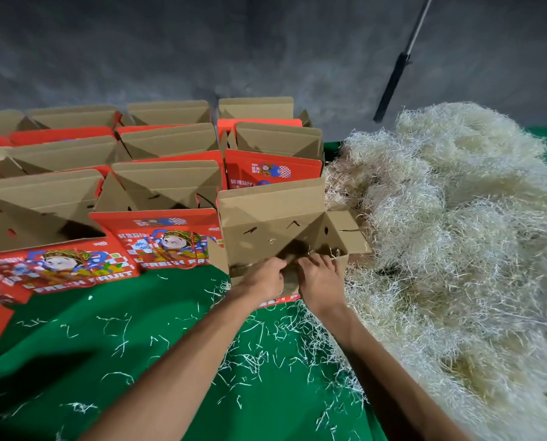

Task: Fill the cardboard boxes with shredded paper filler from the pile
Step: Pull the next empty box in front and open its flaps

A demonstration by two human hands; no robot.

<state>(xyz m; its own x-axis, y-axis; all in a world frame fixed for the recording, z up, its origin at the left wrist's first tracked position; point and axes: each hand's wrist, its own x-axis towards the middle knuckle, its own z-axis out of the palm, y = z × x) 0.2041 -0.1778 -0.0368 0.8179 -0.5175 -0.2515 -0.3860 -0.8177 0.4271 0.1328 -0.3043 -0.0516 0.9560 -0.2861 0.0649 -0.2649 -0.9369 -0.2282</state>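
Note:
An open cardboard box (265,211) with a red printed outside stands at the near right of the group, beside the pile. Both my hands reach over its near rim into the opening. My left hand (262,278) and my right hand (321,278) are side by side, fingers curled down inside the box; a few pale strands show around the right fingers. What the fingers hold is hidden by the box wall. The big pile of pale shredded paper filler (456,233) lies to the right, touching the box's right flap.
Several more open red fruit boxes (160,186) stand in rows to the left and behind. All rest on a green cloth (138,361) strewn with loose shreds (259,354). A dark pole (393,84) leans against the grey wall behind the pile.

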